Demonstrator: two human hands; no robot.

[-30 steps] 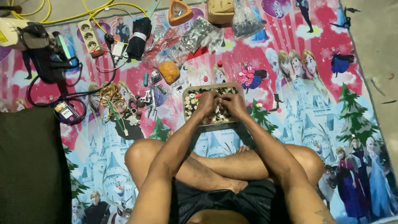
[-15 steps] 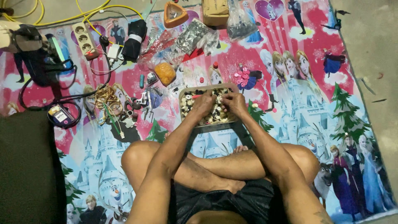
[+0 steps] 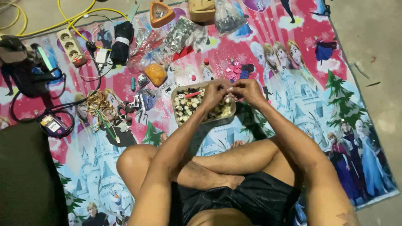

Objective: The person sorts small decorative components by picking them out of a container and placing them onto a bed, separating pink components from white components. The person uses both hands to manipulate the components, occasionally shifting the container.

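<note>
Hovering together, left hand (image 3: 215,93) and right hand (image 3: 248,90) over tray (image 3: 179,109)

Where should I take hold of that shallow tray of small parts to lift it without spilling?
Take the tray by its two short ends, coming from the left and right sides with a level grip under the rim. It lies flat on the mat, open-topped and filled with loose pieces, and both hands, left hand and right hand, hover over its right half.
</note>
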